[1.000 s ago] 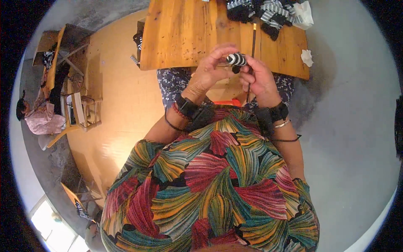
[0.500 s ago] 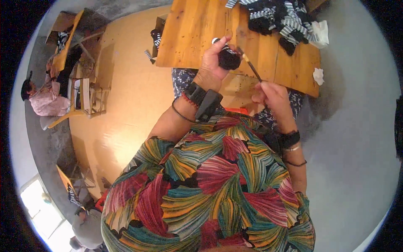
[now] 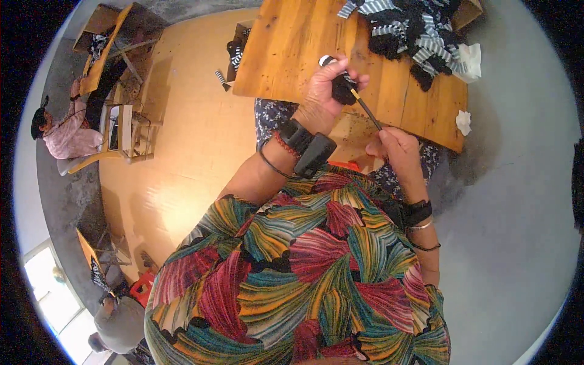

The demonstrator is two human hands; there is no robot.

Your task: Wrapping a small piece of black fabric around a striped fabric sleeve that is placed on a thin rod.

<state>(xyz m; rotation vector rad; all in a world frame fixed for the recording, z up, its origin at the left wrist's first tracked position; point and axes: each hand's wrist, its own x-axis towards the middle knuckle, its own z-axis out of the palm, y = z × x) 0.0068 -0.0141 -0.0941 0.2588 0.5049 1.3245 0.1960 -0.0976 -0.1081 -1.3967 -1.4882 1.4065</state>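
My left hand (image 3: 320, 94) is closed around a small black fuzzy piece with grey stripes (image 3: 344, 91), held above the near edge of the wooden table. A round white part (image 3: 327, 61) sticks out past the thumb. Between the fingertips of my right hand (image 3: 399, 151) is the end of a thin dark brush-like stick (image 3: 369, 114) with a yellowish band. The far end of the stick meets the fuzzy piece; its tip is hidden there, so I cannot tell whether it goes inside.
A heap of black fuzzy and striped pieces (image 3: 413, 36) lies on the wooden table (image 3: 292, 48), beside white plastic (image 3: 468, 62). Crumpled white paper (image 3: 463, 122) sits at the right edge. A box of similar pieces (image 3: 236, 52) stands left. Two other people work at tables farther left.
The stick's tip has moved from just beside the fuzzy piece onto it. The left hand has turned slightly, and its fingers now wrap the piece. The whole view has shifted a little.
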